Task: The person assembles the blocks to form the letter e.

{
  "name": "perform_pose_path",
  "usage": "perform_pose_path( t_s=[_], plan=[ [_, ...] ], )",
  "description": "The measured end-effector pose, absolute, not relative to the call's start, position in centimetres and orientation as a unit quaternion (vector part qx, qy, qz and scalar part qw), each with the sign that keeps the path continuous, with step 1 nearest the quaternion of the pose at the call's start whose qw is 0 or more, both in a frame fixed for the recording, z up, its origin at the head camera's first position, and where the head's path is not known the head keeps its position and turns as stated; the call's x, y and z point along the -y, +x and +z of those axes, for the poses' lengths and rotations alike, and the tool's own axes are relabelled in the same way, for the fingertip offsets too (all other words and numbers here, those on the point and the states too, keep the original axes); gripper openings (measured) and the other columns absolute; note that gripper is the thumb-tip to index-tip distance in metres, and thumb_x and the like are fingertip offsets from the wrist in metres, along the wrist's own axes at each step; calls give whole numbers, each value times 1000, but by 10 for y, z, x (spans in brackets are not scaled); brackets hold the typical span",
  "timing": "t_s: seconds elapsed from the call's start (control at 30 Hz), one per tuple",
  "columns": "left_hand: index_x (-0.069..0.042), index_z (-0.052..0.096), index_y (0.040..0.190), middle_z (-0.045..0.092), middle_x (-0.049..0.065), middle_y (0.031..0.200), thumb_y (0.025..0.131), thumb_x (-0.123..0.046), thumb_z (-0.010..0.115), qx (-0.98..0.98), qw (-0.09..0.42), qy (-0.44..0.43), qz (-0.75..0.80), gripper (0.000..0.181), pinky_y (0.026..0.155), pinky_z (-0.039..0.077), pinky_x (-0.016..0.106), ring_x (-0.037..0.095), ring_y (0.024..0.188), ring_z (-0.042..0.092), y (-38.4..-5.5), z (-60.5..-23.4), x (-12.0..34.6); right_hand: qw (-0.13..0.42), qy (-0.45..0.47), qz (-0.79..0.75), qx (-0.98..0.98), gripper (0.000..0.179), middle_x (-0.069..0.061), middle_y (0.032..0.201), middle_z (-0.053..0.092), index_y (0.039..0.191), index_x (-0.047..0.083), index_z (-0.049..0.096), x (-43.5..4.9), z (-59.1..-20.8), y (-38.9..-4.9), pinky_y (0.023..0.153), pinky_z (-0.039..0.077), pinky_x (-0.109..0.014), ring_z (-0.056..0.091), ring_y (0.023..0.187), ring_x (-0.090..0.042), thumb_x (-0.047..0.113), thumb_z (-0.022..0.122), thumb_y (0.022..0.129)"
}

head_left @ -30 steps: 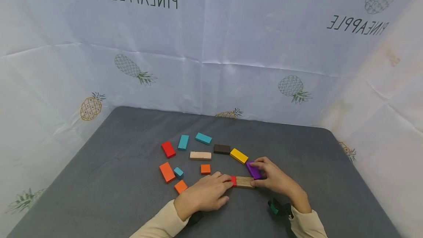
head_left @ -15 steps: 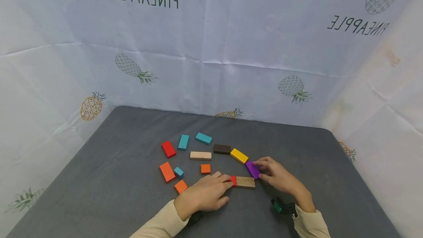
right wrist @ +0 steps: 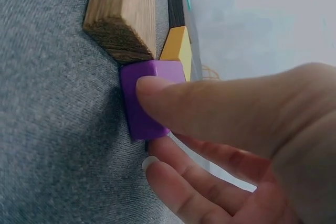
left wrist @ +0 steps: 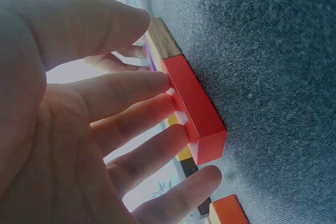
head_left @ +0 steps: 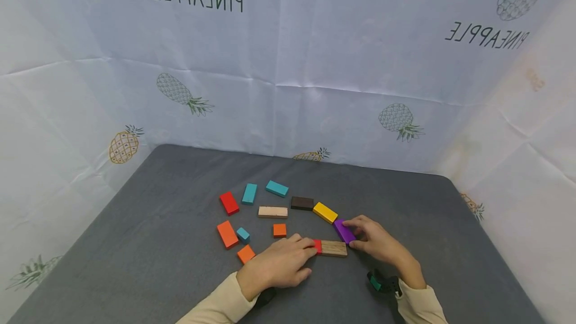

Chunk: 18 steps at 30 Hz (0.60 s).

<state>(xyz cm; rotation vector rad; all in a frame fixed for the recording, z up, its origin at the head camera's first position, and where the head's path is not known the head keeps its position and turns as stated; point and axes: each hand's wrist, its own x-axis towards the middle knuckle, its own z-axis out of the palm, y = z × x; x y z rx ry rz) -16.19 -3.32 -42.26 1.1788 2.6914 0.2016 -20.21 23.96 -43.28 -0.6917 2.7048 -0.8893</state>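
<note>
My left hand (head_left: 282, 263) lies over the red block (head_left: 318, 247), and most of that block is hidden beneath it in the head view. In the left wrist view, fairly straight fingers touch the upper side of the red block (left wrist: 194, 98), with the thumb apart from it. End to end with the red block lies a wood-grain block (head_left: 334, 249). My right hand (head_left: 380, 242) pinches the purple block (head_left: 344, 232). The right wrist view has the thumb on the near end of the purple block (right wrist: 137, 106) and fingers on its outer side. A corner of it meets the wood-grain block.
From the purple block, a yellow block (head_left: 325, 212) and a dark brown block (head_left: 302, 203) continue a curve. Two teal blocks (head_left: 276, 188), a pale wooden block (head_left: 272, 212), a red block (head_left: 229, 203), orange blocks (head_left: 227, 234) and a small blue block (head_left: 243, 235) lie leftward on the grey table (head_left: 157, 244).
The right thumb has left the wood-grain block's end and come onto the purple block's near end. The purple block has shifted very slightly. The left hand has stayed put.
</note>
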Motion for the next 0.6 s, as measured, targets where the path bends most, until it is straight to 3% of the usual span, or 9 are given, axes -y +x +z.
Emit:
perform_pose_path(
  t_s=[0.17, 0.37, 0.6],
  plan=[
    [-19, 60, 136, 56, -7, 139, 96, -36, 64, -910, 96, 398, 69, 44, 97, 49, 26, 11, 117, 53, -161, -422, 34, 103, -232, -301, -919, 44, -19, 122, 58, 128, -3, 60, -239, -432, -202, 78, 56, -33, 62, 101, -29, 5, 73, 87],
    [-18, 60, 136, 56, -6, 139, 96, -35, 64, -909, 91, 401, 69, 44, 97, 49, 27, 12, 118, 53, -161, -423, 35, 75, -203, -300, -929, 44, -14, 124, 58, 128, 3, 62, -234, -426, -196, 87, 54, -50, 61, 112, -37, 15, 75, 88],
    [-19, 58, 139, 54, -7, 142, 96, -38, 63, -911, 102, 394, 67, 47, 99, 49, 30, 12, 122, 52, -161, -423, 33, 34, -223, -287, -931, 48, -12, 124, 59, 128, 4, 63, -221, -431, -186, 93, 51, -53, 60, 113, -34, 27, 75, 88]
  ],
)
